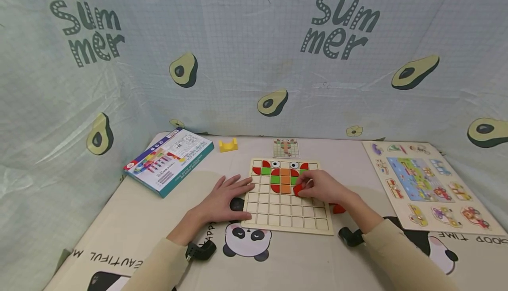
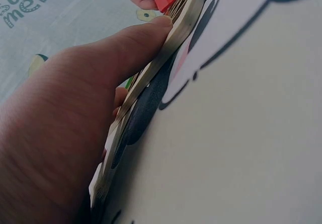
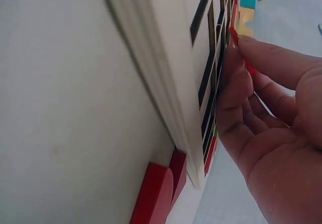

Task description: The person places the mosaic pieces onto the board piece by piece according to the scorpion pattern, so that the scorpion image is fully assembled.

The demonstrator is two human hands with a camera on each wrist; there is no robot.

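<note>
A wooden grid board [image 1: 285, 210] lies on the table, with red, green and orange tiles and two eye tiles set in its upper cells. My right hand [image 1: 323, 187] pinches a red tile [image 1: 297, 189] between thumb and fingers, close over the board beside the lowest orange tile [image 1: 285, 188]. In the right wrist view the pinched red tile [image 3: 250, 69] is partly hidden by the fingers. My left hand [image 1: 224, 199] rests with spread fingers on the board's left edge; in the left wrist view its thumb [image 2: 146, 38] presses on the rim.
Loose red tiles [image 1: 338, 209] lie just right of the board. A pattern card [image 1: 286, 148] and a yellow piece [image 1: 228, 145] sit behind it. At the left is a boxed set [image 1: 170, 161]; a wooden picture puzzle board [image 1: 432, 185] lies at the right.
</note>
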